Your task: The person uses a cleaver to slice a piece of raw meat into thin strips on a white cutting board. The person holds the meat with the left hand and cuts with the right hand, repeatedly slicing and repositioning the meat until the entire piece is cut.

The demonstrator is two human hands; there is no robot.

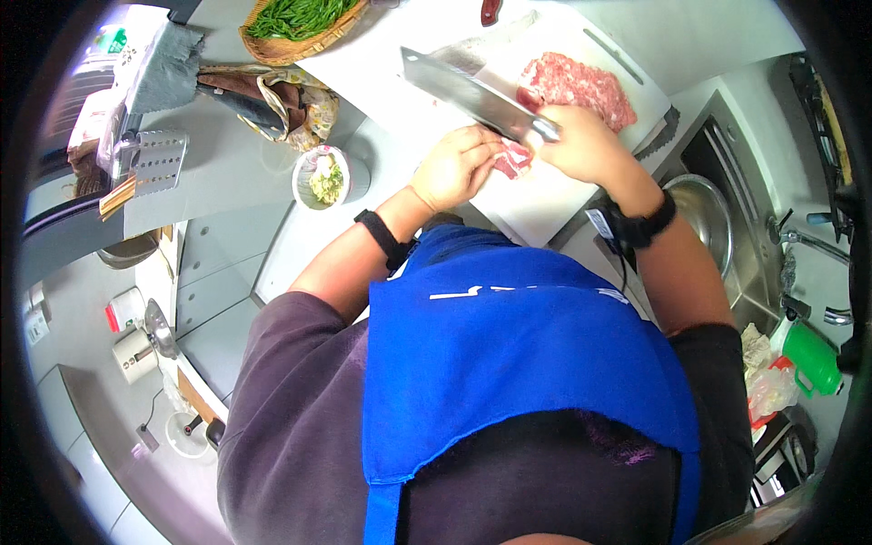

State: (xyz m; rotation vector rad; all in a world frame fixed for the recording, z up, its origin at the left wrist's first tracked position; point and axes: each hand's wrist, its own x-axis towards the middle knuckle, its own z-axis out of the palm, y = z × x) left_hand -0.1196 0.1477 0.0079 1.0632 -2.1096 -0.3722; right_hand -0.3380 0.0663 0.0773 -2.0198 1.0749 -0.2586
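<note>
My right hand is closed around the handle of a broad cleaver, whose blade points to the upper left. My left hand presses its fingertips on a small piece of raw red-and-white meat. The cleaver's lower edge is close beside those fingers and the meat; whether it touches them I cannot tell. Under both hands lies a white cutting board. A mound of minced raw meat rests on the board just beyond my right hand, partly behind it.
A white tub with chopped pale-green food stands left of my left hand. A wicker basket of green vegetables and a red-brown handle lie at the far side. Right of the board is a sink holding a metal bowl.
</note>
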